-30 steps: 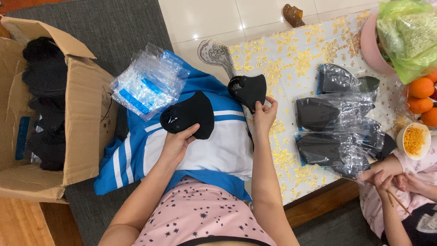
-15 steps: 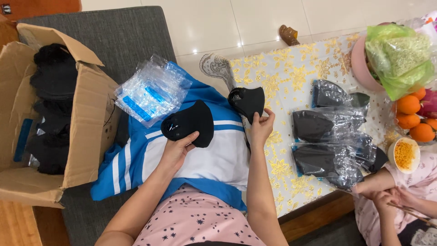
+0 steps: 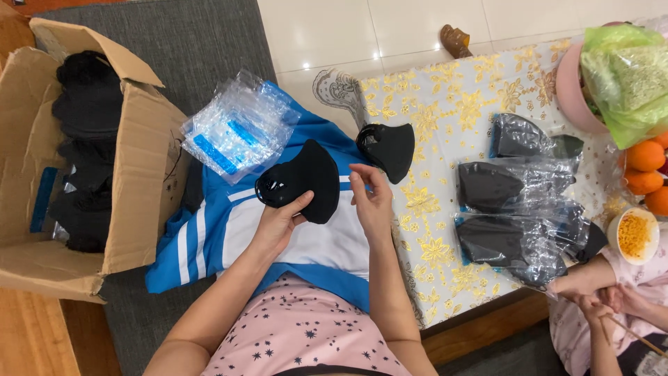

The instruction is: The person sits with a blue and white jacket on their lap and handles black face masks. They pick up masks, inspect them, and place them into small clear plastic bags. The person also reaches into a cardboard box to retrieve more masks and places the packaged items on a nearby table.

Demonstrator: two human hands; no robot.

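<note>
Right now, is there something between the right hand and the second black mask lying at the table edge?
Nothing visible. The right hand sits just below that black mask, with only bare blue-white cloth between them.

Cardboard box (image 3: 132,174): standing at far left, holding a pile of masks (image 3: 87,146).
Stack of plastic sleeves (image 3: 236,129): lying between box and table, on the garment (image 3: 306,244).
Left hand (image 3: 278,223): gripping a mask (image 3: 303,182) over the garment.
Second mask (image 3: 390,147): lying at the table (image 3: 445,111) edge, above the right hand (image 3: 372,202).
Bagged masks (image 3: 518,202): lying on the table, right.
Oranges (image 3: 643,170): sitting at far right.
</note>
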